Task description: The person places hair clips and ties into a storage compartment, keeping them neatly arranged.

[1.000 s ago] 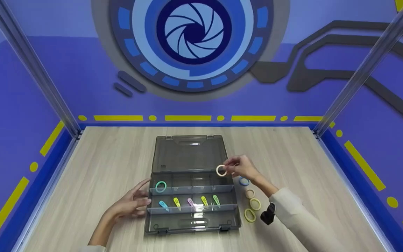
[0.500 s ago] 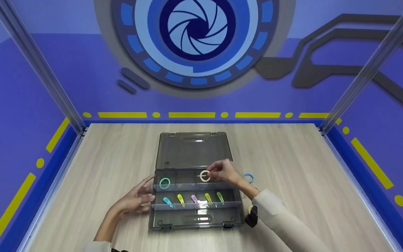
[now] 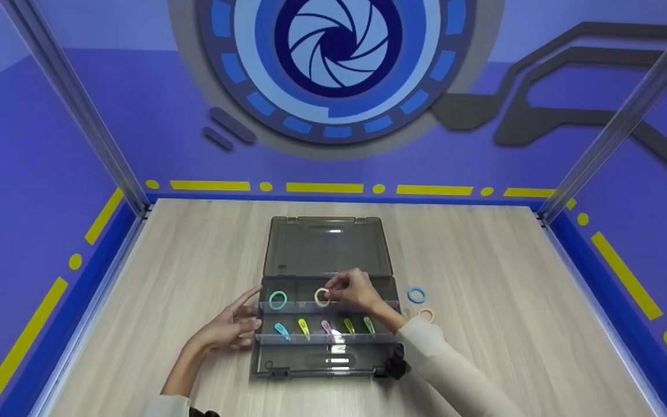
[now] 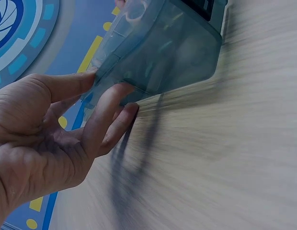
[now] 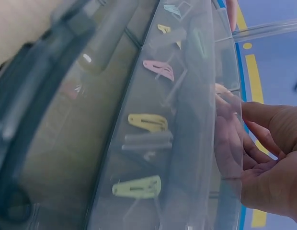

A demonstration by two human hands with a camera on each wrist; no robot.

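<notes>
A smoky clear plastic organizer box (image 3: 290, 351) lies open on the table, divided into long rows. My left hand (image 3: 223, 330) touches its left side with loosely spread fingers; in the left wrist view, the fingertips (image 4: 120, 89) meet the wall. Over the back row, my right hand (image 3: 354, 291) pinches a cream hair tie (image 3: 316, 297) between thumb and fingers. A teal hair tie (image 3: 270, 301) sits at that row's left end. The middle row holds several snap hair clips, among them a blue one (image 3: 282, 331), a pink one (image 5: 159, 69) and a green one (image 5: 137, 187).
Right of the box, a blue hair tie (image 3: 417, 302) and a peach hair tie (image 3: 426, 310) lie on the wooden table (image 3: 472, 255). The box's lid (image 3: 327, 249) is folded back behind it. Blue panels and metal posts (image 3: 87, 110) border the table.
The right hand has carried the cream hair tie leftward from the box's right edge to above the middle of the back row. The left hand stays at the box's side.
</notes>
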